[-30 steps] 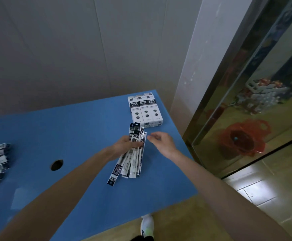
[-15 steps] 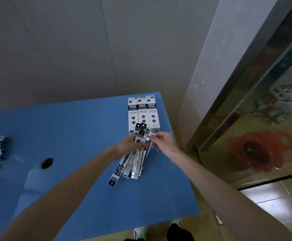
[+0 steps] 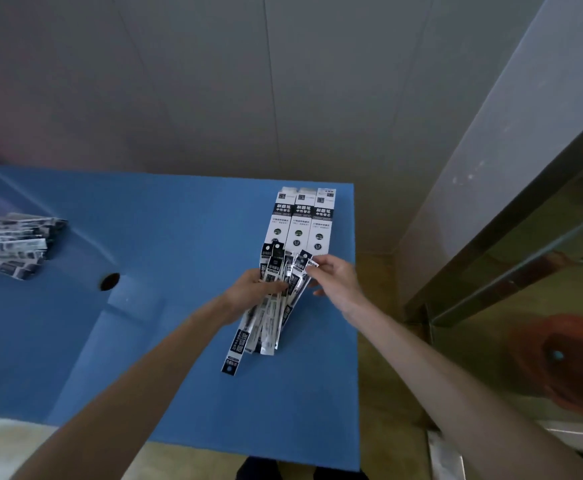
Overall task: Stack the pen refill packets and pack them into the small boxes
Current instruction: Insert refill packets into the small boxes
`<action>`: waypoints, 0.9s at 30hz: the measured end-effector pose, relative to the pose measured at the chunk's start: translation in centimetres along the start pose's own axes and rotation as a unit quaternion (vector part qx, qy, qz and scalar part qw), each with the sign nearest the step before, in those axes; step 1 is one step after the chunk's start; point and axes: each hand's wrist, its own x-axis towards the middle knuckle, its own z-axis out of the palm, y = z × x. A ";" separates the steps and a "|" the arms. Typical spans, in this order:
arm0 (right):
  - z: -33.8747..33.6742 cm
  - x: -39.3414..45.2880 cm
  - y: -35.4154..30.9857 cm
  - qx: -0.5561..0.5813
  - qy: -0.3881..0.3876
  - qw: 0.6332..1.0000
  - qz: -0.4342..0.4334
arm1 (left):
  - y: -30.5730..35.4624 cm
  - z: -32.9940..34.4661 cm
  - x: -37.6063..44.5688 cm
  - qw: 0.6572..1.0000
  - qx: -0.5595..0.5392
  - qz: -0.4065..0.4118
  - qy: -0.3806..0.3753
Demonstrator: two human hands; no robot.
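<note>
Left hand [image 3: 252,289]: fingers curled round the middle of a fanned bundle of long, narrow black-and-white pen refill packets [image 3: 269,306], thumb over the top. I read that as a clamp so the bundle stays put while being squared. Right hand [image 3: 335,282]: thumb and forefinger pinch the top corner of the rightmost packet, other fingers loosely spread, probably nudging it into line. Packet ends are staggered, lower ends splayed over the blue bench [image 3: 179,341], so the stack isn't even yet. Three tall white small boxes [image 3: 302,220] lie side by side just beyond the bundle, near the bench's far right corner, close for loading. A second loose heap of packets [image 3: 13,244] sits well apart at the left edge, untouched.
</note>
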 end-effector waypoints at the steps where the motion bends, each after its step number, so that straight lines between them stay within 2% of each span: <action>1: 0.1 0.0 0.0 0.003 -0.007 1.000 -0.004 | -0.2 0.0 -0.1 1.000 -0.003 0.000 0.009; 10: 2.7 0.5 -0.5 -0.083 -0.010 0.994 -0.065 | -0.6 -1.0 -1.8 0.998 0.045 0.032 0.000; 16: 5.5 1.0 -2.3 -0.102 0.017 0.992 -0.065 | -0.8 -3.1 -2.0 0.997 0.029 0.060 0.037; 21: 7.4 1.3 -3.4 -0.113 0.006 0.990 -0.082 | -1.1 -5.7 -1.9 0.998 0.019 0.062 0.013; 24: 8.2 1.6 -3.5 -0.103 0.029 0.991 -0.082 | -1.7 -6.8 -1.6 0.998 0.040 0.056 -0.015; 27: 8.9 1.9 -3.4 -0.116 0.046 0.988 -0.091 | -2.1 -7.4 -1.8 0.998 0.046 0.049 -0.009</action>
